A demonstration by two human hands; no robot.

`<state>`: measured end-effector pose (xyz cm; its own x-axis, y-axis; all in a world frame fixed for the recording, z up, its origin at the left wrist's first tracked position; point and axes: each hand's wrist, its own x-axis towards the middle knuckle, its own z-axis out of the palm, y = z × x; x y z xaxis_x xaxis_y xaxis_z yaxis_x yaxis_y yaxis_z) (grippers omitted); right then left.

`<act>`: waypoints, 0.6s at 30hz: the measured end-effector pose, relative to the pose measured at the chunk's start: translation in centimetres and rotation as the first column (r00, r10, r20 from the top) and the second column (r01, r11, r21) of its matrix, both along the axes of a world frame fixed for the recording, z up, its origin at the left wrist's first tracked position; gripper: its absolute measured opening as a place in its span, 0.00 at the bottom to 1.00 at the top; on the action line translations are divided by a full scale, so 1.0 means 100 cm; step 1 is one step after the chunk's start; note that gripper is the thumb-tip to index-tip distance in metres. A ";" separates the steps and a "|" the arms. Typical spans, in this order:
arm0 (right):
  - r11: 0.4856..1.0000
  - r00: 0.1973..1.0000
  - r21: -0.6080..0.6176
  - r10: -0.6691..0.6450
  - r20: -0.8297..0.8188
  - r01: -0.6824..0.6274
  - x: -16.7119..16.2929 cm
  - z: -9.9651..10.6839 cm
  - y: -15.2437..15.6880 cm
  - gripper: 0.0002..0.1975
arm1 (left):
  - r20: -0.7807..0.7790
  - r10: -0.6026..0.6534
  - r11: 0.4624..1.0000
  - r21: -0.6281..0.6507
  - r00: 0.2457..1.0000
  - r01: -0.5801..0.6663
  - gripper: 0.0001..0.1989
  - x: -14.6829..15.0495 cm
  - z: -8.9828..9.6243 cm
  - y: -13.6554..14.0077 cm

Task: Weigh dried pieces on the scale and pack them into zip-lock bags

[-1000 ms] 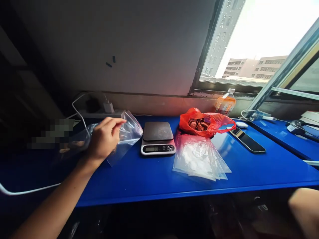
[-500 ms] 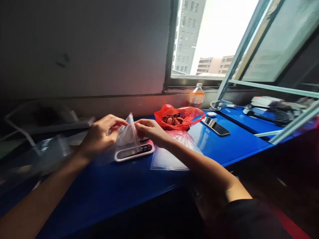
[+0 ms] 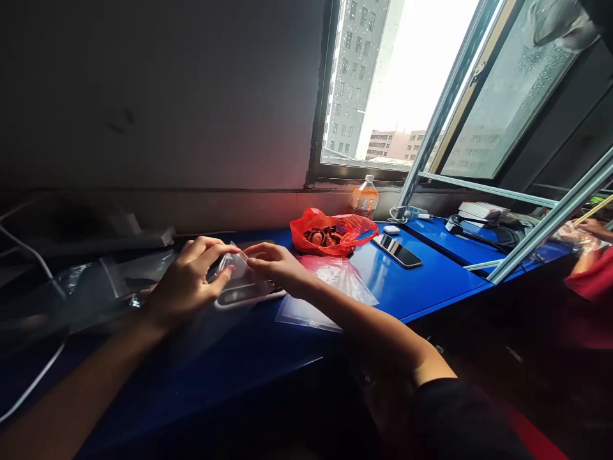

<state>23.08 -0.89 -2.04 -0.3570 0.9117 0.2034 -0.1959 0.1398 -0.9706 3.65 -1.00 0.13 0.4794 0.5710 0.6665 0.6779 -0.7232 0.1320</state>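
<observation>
A small clear plastic bag (image 3: 235, 267) is pinched at its upper edge between both hands. My left hand (image 3: 197, 271) grips its left side with thumb and fingers. On its right side, my right hand (image 3: 275, 263) holds it between bent fingers. Just behind and under the bag lies a pale-rimmed digital scale (image 3: 234, 296), partly covered by the bag and my fingers. A pile of flat clear bags (image 3: 330, 291) rests beside my right wrist. Beyond it, an open red plastic bag (image 3: 304, 235) holds several dark reddish-brown pieces, whose kind I cannot make out.
A phone (image 3: 398, 250) and a small white case (image 3: 391, 230) lie on the blue table (image 3: 421, 287). An orange drink bottle (image 3: 364, 198) stands by the window. More clear plastic (image 3: 110, 278) lies at left. A metal frame (image 3: 527, 239) rises at right, near another person's red sleeve (image 3: 591, 278).
The view has turned a little to the right. The small bag's top now sits lower and both hands still hold it. The other person has come into view at right.
</observation>
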 end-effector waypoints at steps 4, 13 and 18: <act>0.998 0.998 -0.050 -0.039 0.050 0.042 -0.002 0.001 -0.007 0.09 | -0.023 -0.152 0.988 0.003 0.988 0.152 0.09 0.004 -0.002 -0.002; 0.991 0.996 -0.132 -0.028 -0.083 0.017 -0.005 0.003 -0.020 0.18 | -0.024 -0.228 0.966 -0.127 0.973 0.223 0.05 -0.001 0.000 -0.002; 0.981 0.996 -0.190 -0.040 -0.077 0.025 -0.007 0.005 -0.025 0.16 | -0.068 -0.276 0.958 -0.096 0.959 0.269 0.04 -0.003 -0.004 0.001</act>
